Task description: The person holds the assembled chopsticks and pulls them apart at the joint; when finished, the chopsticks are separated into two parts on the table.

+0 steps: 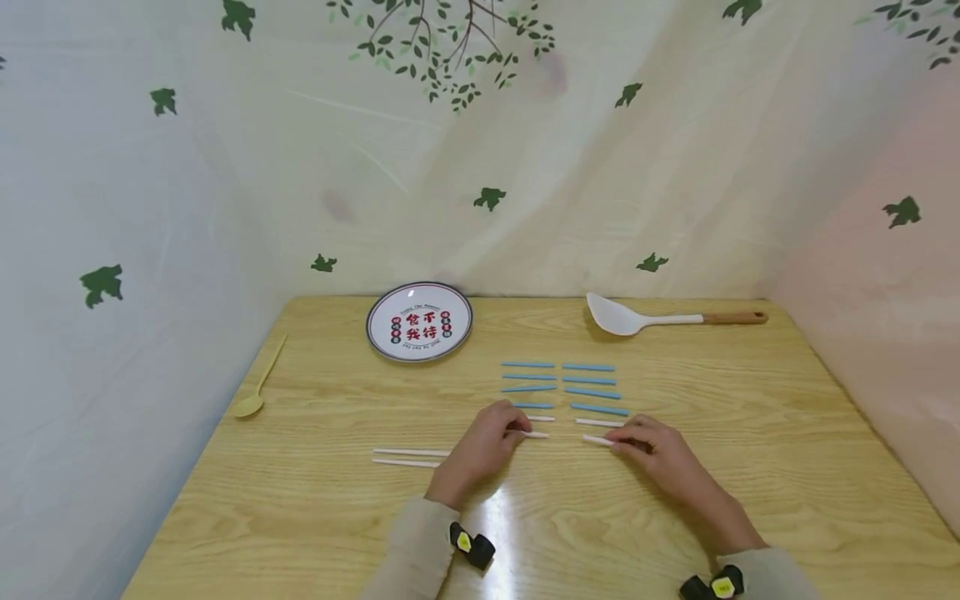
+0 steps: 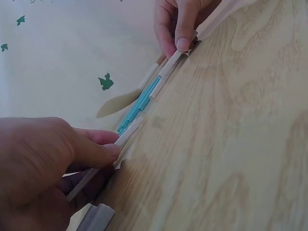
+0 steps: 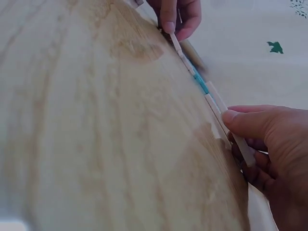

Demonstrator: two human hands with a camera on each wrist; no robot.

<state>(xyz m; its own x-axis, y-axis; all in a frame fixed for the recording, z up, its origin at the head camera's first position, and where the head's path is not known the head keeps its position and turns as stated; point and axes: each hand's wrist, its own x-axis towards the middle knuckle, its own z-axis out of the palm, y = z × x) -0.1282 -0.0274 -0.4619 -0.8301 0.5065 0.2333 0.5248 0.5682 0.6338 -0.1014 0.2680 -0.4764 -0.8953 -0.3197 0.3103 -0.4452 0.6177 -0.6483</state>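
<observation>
Between thumb and fingers, my left hand (image 1: 480, 448) pinches a slim white stick (image 2: 129, 134) just over the wooden table. My right hand (image 1: 666, 461) holds a second white stick (image 3: 216, 97) the same way, its tip pointing toward the left hand. Beyond them, blue sticks lie in two columns, a left column (image 1: 528, 377) and a right column (image 1: 589, 381). Nearer the hands, one white stick (image 1: 542, 418) lies below the left column and another (image 1: 597, 422) below the right. Two more white sticks (image 1: 405, 452) lie left of my left hand, their right ends hidden behind it.
A round plate (image 1: 405, 347) with red characters sits at the back edge. A white spatula (image 1: 617, 319) with a wooden handle lies back right, a yellow long-handled spoon (image 1: 249, 406) at far left. Patterned cloth (image 1: 525, 250) encloses the table (image 1: 300, 500) at the back and sides.
</observation>
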